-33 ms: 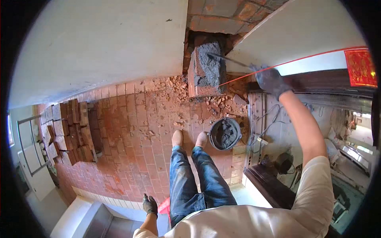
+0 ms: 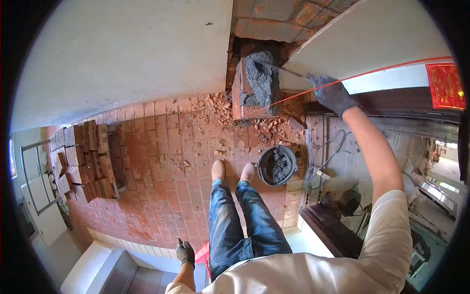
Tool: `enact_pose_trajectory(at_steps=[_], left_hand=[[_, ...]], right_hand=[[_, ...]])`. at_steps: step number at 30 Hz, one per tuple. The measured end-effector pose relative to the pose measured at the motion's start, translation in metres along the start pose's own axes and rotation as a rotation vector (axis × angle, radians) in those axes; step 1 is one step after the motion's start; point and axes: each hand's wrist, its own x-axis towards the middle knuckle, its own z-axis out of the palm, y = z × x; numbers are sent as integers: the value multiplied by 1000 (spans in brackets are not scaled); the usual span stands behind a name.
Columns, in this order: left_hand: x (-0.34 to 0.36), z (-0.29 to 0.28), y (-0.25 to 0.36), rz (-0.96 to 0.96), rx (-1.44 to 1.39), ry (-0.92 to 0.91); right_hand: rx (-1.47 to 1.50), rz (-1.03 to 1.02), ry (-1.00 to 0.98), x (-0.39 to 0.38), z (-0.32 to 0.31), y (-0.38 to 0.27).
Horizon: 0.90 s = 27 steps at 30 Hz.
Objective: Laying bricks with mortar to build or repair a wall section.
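Observation:
In my gloved right hand (image 2: 334,94) is the handle of a trowel (image 2: 289,70), the fingers closed round it. Its blade end meets a thick layer of wet grey mortar (image 2: 263,81) and is partly lost in it. The mortar covers the top of a short red brick pier (image 2: 238,100) in the wall gap. A taut red string (image 2: 362,77) runs from the pier to the right, passing close to the right hand. My gloved left hand (image 2: 185,252) hangs low beside my left leg, its fingers apart and nothing visible in it.
A black bucket of mortar (image 2: 277,165) stands right of my feet. Brick rubble (image 2: 218,110) litters the tiled floor (image 2: 186,206) below the pier. Stacked bricks (image 2: 83,161) are at the left. A pale wall panel (image 2: 127,59) and a dark wooden frame (image 2: 391,102) flank the pier.
The right hand and trowel have shifted slightly up and to the left, with the blade end farther up the mortar. The left hand has hardly moved.

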Motion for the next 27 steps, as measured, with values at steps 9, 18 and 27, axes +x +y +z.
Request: enact_pose_trajectory(at_steps=[9,18,27], left_hand=[[-29,15,-4,-42,-58,69],[-28,20,9,39,-150,49],[-30,8,22,-131,-39,-2]], right_hand=[[244,215,66,2,5,-15],[198,408,-86,33,10,-57],[401,-44,15,4,-18,-2]])
